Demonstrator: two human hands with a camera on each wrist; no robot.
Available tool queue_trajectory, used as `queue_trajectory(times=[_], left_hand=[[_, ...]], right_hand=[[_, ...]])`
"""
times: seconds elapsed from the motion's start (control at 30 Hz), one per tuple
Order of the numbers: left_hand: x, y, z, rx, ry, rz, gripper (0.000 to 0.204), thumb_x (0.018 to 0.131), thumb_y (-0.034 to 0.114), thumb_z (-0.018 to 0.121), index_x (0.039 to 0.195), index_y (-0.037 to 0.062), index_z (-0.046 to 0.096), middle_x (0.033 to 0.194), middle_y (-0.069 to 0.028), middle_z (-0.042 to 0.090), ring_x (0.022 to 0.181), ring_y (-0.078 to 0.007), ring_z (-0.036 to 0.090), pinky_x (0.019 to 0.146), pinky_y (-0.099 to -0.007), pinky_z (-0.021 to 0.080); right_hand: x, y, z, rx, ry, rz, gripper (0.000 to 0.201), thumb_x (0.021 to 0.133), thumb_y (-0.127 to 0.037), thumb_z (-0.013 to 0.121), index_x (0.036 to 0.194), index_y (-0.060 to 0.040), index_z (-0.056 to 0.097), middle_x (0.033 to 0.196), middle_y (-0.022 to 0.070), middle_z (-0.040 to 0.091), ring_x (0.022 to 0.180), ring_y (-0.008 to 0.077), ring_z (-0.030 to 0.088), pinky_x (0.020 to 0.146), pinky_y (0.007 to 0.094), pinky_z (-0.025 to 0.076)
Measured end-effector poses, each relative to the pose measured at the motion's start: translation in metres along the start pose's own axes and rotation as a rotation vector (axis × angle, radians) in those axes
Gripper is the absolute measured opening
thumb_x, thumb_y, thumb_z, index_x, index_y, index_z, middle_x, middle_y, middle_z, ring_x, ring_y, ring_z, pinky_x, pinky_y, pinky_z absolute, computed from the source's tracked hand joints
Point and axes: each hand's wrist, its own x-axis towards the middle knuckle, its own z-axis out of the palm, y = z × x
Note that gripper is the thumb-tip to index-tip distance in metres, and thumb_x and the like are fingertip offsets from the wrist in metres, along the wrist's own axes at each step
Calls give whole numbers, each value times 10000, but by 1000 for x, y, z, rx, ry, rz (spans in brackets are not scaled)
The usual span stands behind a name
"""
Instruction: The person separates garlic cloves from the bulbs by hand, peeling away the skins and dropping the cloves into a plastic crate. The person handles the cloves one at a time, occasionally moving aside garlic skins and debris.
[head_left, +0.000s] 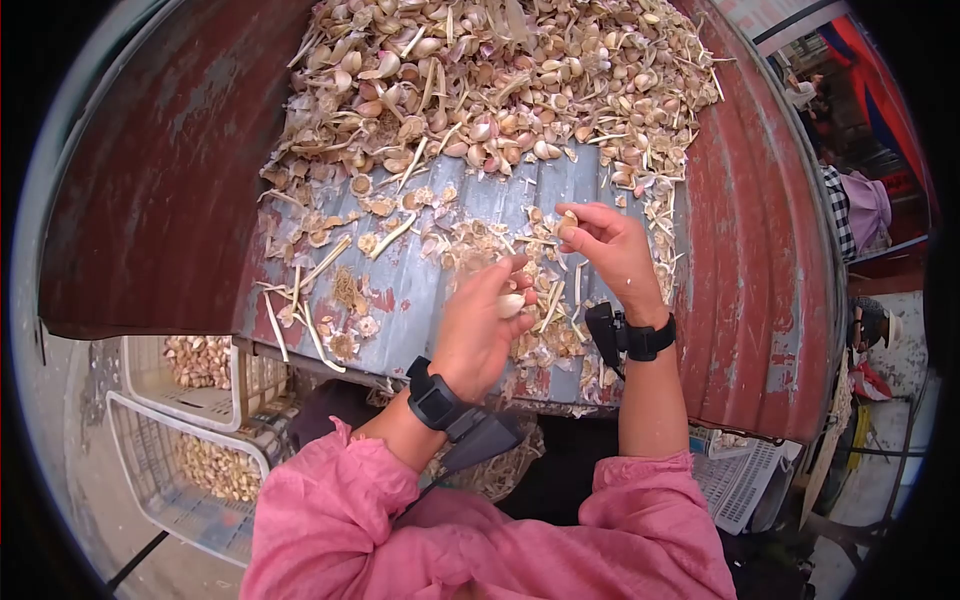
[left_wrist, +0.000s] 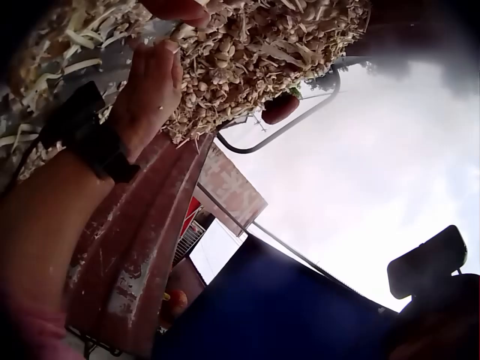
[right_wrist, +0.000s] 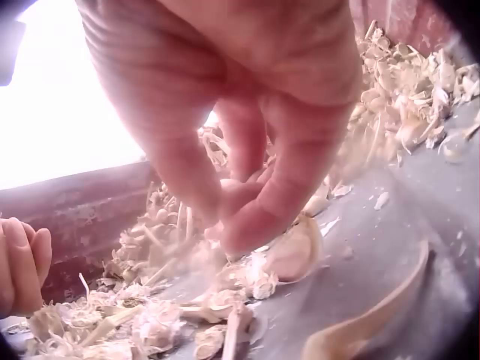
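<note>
My left hand [head_left: 480, 325] is turned partly palm-up, and its curled fingers hold a pale garlic clove [head_left: 511, 305]. Just to its right, my right hand [head_left: 610, 255] pinches a small brownish garlic clove [head_left: 567, 224] between thumb and forefinger, low over the metal sheet. In the right wrist view the right hand [right_wrist: 240, 127] fills the top, fingertips drawn together close above the scraps, while fingers of the left hand [right_wrist: 22, 262] show at the left edge. The left wrist view catches the right hand [left_wrist: 154, 90] beside the pile.
A large heap of garlic cloves and skins [head_left: 500, 90] covers the far end of the corrugated metal sheet [head_left: 400, 280]. Dry stalks and root ends lie nearer. Red metal sides [head_left: 170, 170] rise left and right. Plastic crates [head_left: 185, 400] with cloves stand below left.
</note>
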Motion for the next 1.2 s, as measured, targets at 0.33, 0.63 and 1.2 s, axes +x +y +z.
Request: queue_trajectory(times=[0.33,0.63,1.2], left_hand=[[-5,-1,8,171,-391,94,277,883,220,457,1075,23,494,764,3,506,586,-52,466,429,-152,293],[-75,11,47,236,-710,237,324,790,273,606,928,-17,559,768,-142,584,462,-115,518,446,-200,417],[-126,-14,75,-520,-1323,423,170,796,120,595,845,-42,594,815,-143,588,688,-268,575,581,-321,465]], right_hand=[[-50,-36,30,-380,127,-516,235,739,-46,592,965,20,592,829,66,521,738,137,522,656,234,412],[63,61,-105,-569,569,37,267,744,-123,564,998,-51,605,723,108,575,660,239,576,616,308,457],[-19,-6,-13,470,60,229,182,817,-121,546,951,2,527,854,70,585,692,95,558,609,195,477]])
